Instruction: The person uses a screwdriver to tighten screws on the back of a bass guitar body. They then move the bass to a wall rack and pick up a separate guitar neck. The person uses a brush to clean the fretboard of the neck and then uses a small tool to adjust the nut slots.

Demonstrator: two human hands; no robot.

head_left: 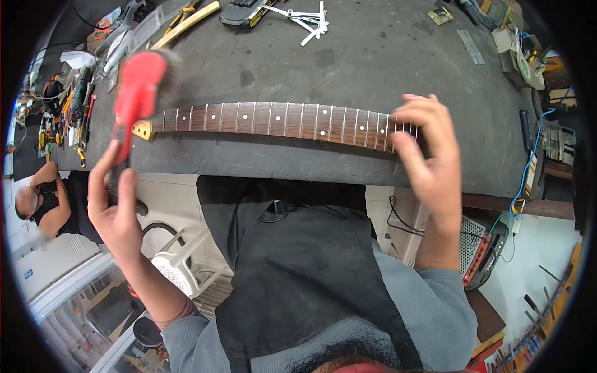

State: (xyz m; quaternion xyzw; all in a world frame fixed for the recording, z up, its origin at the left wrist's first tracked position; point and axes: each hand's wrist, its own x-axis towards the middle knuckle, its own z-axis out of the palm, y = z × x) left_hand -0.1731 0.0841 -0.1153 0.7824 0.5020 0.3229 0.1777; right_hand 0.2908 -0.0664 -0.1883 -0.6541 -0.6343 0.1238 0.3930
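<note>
A guitar neck (pixel 261 118) with a dark wooden fretboard, metal frets and white dot inlays lies lengthwise along the near side of the dark workbench. Its light wooden headstock end (pixel 142 129) is on the left. My left hand (pixel 116 214) grips the black handle of a red brush (pixel 137 87), raised over that end; its greyish bristle side is blurred. At the right end, my right hand (pixel 432 146) is closed around the neck, thumb on the near edge and fingers on the far edge. The fingers hide part of the last frets.
Tools (pixel 81 99) crowd the bench's left side. White strips (pixel 317 23), a ruler (pixel 471 47) and a small box (pixel 440 16) lie farther back. A blue cable (pixel 533 158) hangs at the right. Another person (pixel 53 202) is at the left, near a white chair (pixel 180 267).
</note>
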